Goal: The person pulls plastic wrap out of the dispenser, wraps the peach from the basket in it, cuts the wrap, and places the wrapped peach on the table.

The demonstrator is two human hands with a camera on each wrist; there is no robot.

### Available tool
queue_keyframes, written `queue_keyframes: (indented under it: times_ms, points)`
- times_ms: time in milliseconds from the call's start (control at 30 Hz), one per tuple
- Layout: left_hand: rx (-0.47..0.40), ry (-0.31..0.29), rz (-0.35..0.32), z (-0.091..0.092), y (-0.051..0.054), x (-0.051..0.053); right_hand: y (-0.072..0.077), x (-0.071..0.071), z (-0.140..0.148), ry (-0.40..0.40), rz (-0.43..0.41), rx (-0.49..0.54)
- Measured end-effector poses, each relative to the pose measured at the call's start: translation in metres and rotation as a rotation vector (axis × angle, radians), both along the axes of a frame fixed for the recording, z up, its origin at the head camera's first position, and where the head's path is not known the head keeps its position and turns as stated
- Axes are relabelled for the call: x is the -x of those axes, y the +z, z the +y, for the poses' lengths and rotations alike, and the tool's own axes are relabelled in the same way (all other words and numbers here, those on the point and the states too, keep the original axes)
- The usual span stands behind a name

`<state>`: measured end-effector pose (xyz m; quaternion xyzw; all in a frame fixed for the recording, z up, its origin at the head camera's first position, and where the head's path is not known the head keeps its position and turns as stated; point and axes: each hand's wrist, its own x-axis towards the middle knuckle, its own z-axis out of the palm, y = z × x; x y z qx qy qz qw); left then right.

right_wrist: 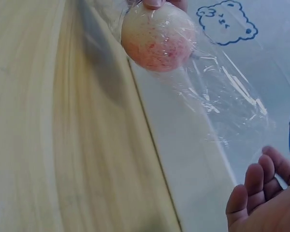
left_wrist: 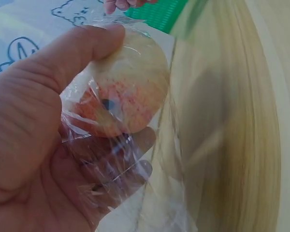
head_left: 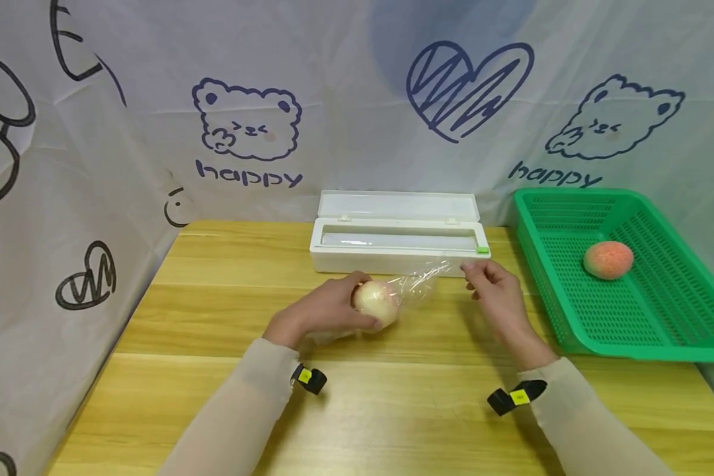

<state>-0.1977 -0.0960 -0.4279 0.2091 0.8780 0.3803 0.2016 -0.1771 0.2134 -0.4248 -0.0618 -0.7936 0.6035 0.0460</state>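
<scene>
Both sleeves [head_left: 232, 416] were long, plain and off-white. A black strap [head_left: 537, 389] sat at the end of each; every strap carried a compact, black housing [head_left: 500, 402] and a yellow, four-sided label [head_left: 520, 397].

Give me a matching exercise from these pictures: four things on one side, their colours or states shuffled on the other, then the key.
Column one
1. Left hand
2. Basket
3. Box
4. Plastic film

Column two
A. White, with its lid open
B. Clear, stretching from the pale round fruit toward the right hand
C. Green, with a pinkish fruit inside
D. Gripping the pale round fruit

Pairs: 1-D, 2-C, 3-A, 4-B
</scene>
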Motion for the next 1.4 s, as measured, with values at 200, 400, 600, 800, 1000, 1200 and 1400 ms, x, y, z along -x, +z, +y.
queue_keyframes:
  times_ms: [200,400,600,800,1000,1200,1400]
  points:
    - [-0.098,0.013,-0.009,-0.003,0.004,-0.008,0.011,-0.007,-0.008,0.082,0.114,-0.01]
    - [-0.174,-0.005,-0.031,-0.006,0.012,-0.013,0.019,-0.008,-0.008,0.033,0.163,0.004]
    - [-0.253,0.003,-0.071,-0.008,0.012,-0.017,0.023,-0.011,-0.008,0.063,0.148,0.12]
    - [-0.25,-0.003,-0.077,-0.007,0.009,-0.018,0.025,-0.011,-0.009,0.089,0.094,0.18]
    - [-0.238,-0.007,-0.069,-0.008,0.01,-0.023,0.029,-0.007,-0.015,0.193,-0.047,0.106]
    - [-0.257,-0.044,-0.078,-0.005,0.011,-0.025,0.03,-0.007,-0.022,0.172,-0.009,0.109]
    - [-0.257,-0.06,-0.06,-0.003,0.012,-0.026,0.032,-0.007,-0.026,0.077,0.1,0.151]
